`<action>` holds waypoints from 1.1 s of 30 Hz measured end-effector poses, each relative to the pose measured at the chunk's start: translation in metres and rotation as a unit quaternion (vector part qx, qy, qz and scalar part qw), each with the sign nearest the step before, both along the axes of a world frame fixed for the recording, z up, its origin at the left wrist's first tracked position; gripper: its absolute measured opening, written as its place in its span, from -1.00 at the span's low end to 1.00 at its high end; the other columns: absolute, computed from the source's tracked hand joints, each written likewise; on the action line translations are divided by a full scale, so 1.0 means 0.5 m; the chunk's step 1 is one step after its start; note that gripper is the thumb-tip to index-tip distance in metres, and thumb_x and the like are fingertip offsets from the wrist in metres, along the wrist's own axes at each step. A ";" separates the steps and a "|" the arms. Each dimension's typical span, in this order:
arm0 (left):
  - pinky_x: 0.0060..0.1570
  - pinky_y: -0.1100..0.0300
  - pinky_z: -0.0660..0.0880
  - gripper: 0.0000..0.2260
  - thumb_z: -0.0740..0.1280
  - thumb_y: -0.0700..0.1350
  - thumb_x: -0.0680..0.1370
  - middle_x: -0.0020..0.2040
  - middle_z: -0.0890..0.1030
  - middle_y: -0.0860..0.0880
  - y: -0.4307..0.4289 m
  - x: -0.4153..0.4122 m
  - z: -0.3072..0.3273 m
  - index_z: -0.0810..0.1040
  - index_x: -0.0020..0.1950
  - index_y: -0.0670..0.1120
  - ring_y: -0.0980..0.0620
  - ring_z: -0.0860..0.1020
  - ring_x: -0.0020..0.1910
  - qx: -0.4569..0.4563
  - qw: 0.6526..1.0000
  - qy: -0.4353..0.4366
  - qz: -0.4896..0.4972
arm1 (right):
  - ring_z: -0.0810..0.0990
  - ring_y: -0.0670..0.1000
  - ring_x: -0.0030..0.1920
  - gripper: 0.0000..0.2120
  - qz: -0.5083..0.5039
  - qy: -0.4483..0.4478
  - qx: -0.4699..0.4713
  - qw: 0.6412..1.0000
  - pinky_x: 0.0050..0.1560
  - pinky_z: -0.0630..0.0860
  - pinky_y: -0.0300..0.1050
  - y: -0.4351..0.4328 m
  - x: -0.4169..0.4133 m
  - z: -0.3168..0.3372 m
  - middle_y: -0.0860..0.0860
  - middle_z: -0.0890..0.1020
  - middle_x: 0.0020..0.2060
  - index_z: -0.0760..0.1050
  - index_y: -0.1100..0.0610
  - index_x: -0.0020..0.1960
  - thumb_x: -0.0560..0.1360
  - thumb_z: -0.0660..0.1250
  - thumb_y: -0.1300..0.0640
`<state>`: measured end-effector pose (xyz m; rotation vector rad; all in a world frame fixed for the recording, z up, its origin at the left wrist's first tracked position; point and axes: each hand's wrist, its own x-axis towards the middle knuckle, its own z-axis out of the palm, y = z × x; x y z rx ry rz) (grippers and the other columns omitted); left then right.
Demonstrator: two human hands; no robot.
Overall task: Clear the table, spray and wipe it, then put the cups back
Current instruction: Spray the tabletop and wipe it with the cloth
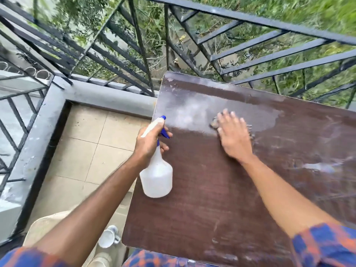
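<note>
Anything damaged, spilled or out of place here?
Only minor wear: the far left corner of the table shows pale chipped spots in the dark finish. The wet patch by the cloth looks like spray, not a spill. A cup sits off the table at lower left, as expected while cleaning.

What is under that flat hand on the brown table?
A greyish cloth lies under the right hand, pressed on the wet table. Only its edges peek out beside the fingers; the hand covers the rest, so its full shape cannot be seen.
</note>
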<state>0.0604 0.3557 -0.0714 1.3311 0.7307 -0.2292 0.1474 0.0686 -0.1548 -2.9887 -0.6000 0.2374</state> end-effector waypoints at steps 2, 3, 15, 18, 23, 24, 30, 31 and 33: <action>-0.52 0.26 0.40 -0.67 0.30 0.15 0.60 -0.16 0.73 -0.10 -0.016 -0.001 0.000 0.61 -0.12 -0.10 -0.05 0.52 -0.56 0.000 1.000 -0.009 -0.004 | 0.15 0.15 0.58 -0.50 -0.132 0.015 0.006 0.991 0.53 0.12 0.23 -0.057 0.115 0.013 0.06 0.16 0.61 0.15 0.05 0.61 0.69 0.02 -0.01; -0.51 0.25 0.40 -0.65 0.30 0.17 0.58 -0.16 0.73 -0.10 -0.022 -0.002 0.000 0.61 -0.13 -0.10 -0.06 0.53 -0.55 0.006 1.000 -0.010 -0.007 | 0.11 0.16 0.59 -0.49 -0.173 0.036 0.017 0.984 0.54 0.09 0.25 -0.064 0.163 0.019 0.07 0.12 0.62 0.13 0.06 0.61 0.69 0.01 -0.03; -0.51 0.24 0.40 -0.61 0.32 0.23 0.50 -0.16 0.73 -0.12 -0.103 -0.002 0.006 0.63 -0.17 -0.10 -0.08 0.52 -0.54 0.049 0.999 -0.003 0.009 | 0.20 0.03 0.58 -0.54 0.264 0.099 0.078 0.956 0.53 0.12 0.06 0.031 -0.174 0.010 -0.11 0.27 0.56 0.29 -0.08 0.55 0.66 0.12 -0.09; -0.48 0.22 0.40 -0.60 0.31 0.23 0.48 -0.13 0.73 -0.14 -0.121 -0.007 0.011 0.62 -0.12 -0.12 -0.09 0.51 -0.54 0.048 0.999 0.004 0.006 | 0.31 0.08 0.53 -0.58 0.247 0.078 0.118 0.959 0.45 0.32 0.09 -0.115 -0.129 0.012 -0.06 0.36 0.52 0.42 -0.05 0.47 0.65 0.21 -0.11; -0.49 0.23 0.40 -0.63 0.30 0.15 0.61 -0.08 0.72 -0.17 -0.152 -0.032 0.015 0.61 -0.05 -0.16 -0.07 0.50 -0.53 0.052 0.999 0.010 -0.009 | 0.21 0.26 0.54 -0.54 -0.125 0.016 0.039 0.991 0.46 0.26 0.22 -0.239 0.127 0.031 0.10 0.23 0.58 0.31 0.07 0.54 0.68 0.12 -0.03; -0.50 0.24 0.40 -0.65 0.29 0.11 0.64 -0.08 0.72 -0.18 -0.156 -0.038 0.014 0.60 -0.04 -0.18 -0.06 0.50 -0.54 0.058 0.998 0.009 -0.009 | 0.16 0.26 0.56 -0.53 -0.170 0.030 0.031 0.984 0.49 0.21 0.24 -0.227 0.170 0.035 0.10 0.17 0.60 0.27 0.07 0.56 0.69 0.07 -0.05; -0.51 0.26 0.39 -0.66 0.27 0.07 0.66 -0.12 0.72 -0.16 -0.186 -0.062 0.010 0.61 -0.06 -0.19 -0.06 0.50 -0.56 0.067 0.998 0.009 0.012 | 0.16 0.20 0.55 -0.54 -0.011 0.059 0.027 0.998 0.46 0.26 0.18 -0.036 0.128 0.053 0.05 0.18 0.59 0.26 0.06 0.54 0.68 0.05 -0.05; -0.51 0.26 0.39 -0.67 0.28 0.08 0.65 -0.14 0.72 -0.14 -0.193 -0.064 0.009 0.61 -0.08 -0.17 -0.06 0.50 -0.56 0.068 0.998 0.009 0.012 | 0.16 0.17 0.56 -0.54 0.048 0.063 0.032 0.996 0.46 0.25 0.16 -0.011 0.073 0.047 0.02 0.20 0.59 0.28 0.04 0.54 0.68 0.07 -0.07; -0.51 0.26 0.40 -0.67 0.29 0.09 0.65 -0.18 0.72 -0.12 -0.210 -0.066 0.007 0.61 -0.11 -0.15 -0.06 0.50 -0.56 0.065 0.998 0.002 0.010 | 0.21 0.14 0.56 -0.55 0.183 0.092 0.055 0.977 0.47 0.24 0.12 -0.002 -0.050 0.039 0.01 0.29 0.56 0.35 0.02 0.51 0.67 0.12 -0.10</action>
